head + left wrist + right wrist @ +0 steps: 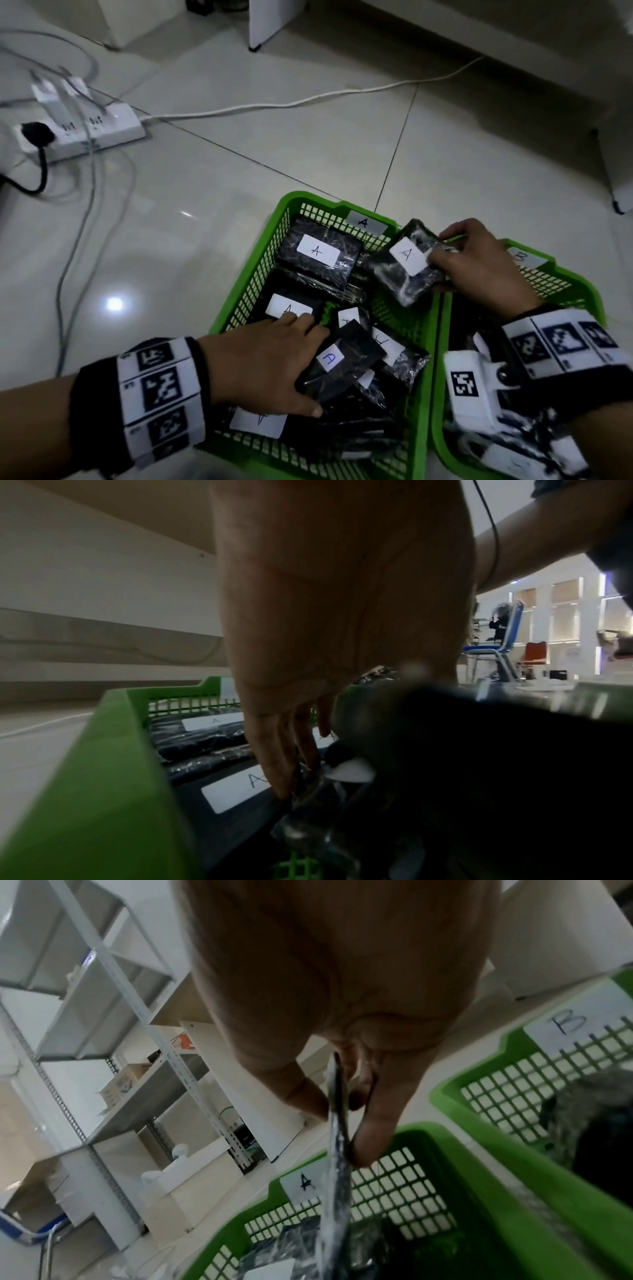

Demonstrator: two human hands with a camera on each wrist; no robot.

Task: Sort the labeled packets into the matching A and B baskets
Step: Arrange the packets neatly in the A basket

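Fingers of right hand (pixel 479 263) pinch A packet (pixel 406 262) over A basket (pixel 239 301) (left hand (pixel 263 363) grips another)

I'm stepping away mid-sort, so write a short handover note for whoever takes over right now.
Right hand: pinches an A-labelled packet over the far right corner of basket A.
Left hand: inside basket A, gripping a second A packet.
Done: several A packets already lie in basket A.
Left: drop both held packets into A. Basket B on the right holds packets, labels unreadable; check them.
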